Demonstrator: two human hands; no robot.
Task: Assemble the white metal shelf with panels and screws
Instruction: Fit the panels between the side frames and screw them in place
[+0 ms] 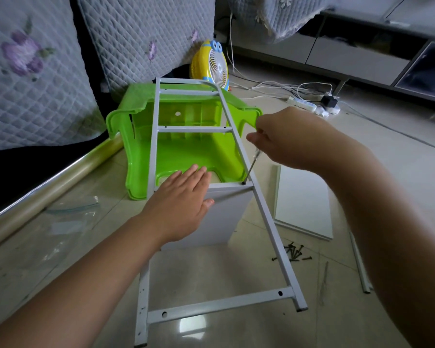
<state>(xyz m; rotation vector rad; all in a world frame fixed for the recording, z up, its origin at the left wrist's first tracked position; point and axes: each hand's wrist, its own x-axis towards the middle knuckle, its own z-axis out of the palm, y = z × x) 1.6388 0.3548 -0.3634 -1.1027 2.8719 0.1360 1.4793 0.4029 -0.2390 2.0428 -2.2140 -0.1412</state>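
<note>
A white metal ladder-like side frame [266,217] lies across a green plastic stool [176,151] and reaches down toward me. A white panel [226,212] stands on edge under one of its crossbars. My left hand [178,202] lies flat, fingers straight, pressing on the crossbar and the panel's top edge. My right hand [286,139] grips a screwdriver [251,167] whose tip sits in a dark screw [243,183] at the right end of that crossbar. A pile of black screws [293,252] lies on the floor right of the frame.
A second white panel [304,204] lies flat on the tiled floor at right, a thin white rail [359,264] beside it. A clear plastic bag [70,217] lies left. A yellow fan [211,64], a power strip [309,105] and cables sit behind; quilted sofa at left.
</note>
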